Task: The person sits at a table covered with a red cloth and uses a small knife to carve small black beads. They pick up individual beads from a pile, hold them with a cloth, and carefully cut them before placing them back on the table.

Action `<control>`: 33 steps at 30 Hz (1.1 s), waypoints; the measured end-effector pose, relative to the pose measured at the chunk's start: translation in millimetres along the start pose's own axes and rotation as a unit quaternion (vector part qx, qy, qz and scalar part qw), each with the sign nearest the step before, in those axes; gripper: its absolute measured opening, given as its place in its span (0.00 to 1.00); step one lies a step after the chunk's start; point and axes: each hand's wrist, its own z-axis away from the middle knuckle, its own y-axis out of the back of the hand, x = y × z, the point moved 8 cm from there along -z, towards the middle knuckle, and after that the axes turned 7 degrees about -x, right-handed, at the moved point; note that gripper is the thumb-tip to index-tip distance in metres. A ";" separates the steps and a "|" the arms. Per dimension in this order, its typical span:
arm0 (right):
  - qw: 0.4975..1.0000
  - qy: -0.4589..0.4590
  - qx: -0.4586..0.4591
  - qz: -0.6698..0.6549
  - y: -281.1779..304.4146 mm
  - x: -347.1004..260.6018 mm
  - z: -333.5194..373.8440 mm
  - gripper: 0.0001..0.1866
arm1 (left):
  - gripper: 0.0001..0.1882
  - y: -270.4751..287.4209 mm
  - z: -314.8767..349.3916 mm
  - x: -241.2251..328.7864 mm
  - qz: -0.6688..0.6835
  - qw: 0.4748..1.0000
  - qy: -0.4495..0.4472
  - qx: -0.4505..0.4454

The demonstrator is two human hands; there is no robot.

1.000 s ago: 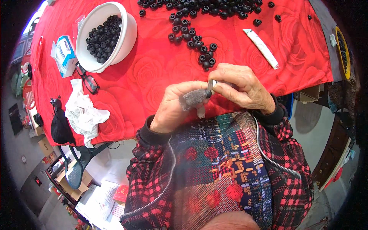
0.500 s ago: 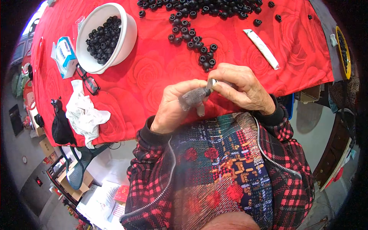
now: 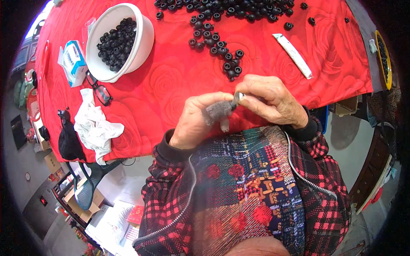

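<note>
My left hand is closed on a small black rubbery part, mostly hidden by the fingers. Grey knit covering wraps some of its fingertips. My right hand pinches a small metal blade between thumb and forefinger, its edge against the black part. What lies under the right fingers is hidden. Just beyond the hands, several loose round black parts, each with a hole, trail back to a big pile at the far edge of the table.
A white bowl of black parts stands at the far left. Beside it are a blue-and-white box, glasses, a white cloth and a black item. A white wrapped stick lies right on the red tablecloth.
Both hands keep their grip on the part and blade. The blade and the grey-covered fingers have shifted and tilted slightly. The whole view has moved a little.
</note>
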 end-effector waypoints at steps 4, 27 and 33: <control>0.991 0.040 -0.118 -0.052 -26.1 -22.6 7.0 0.04 | 0.13 19.3 -7.4 7.1 0.004 0.998 -0.050 0.039; 0.940 0.227 0.169 0.189 -4.0 -73.2 3.4 0.22 | 0.12 -22.1 12.0 6.3 0.094 0.992 -0.079 -0.040; 0.973 0.129 0.147 0.124 5.5 -79.9 2.3 0.19 | 0.13 -25.0 18.5 21.3 0.068 0.980 -0.187 -0.010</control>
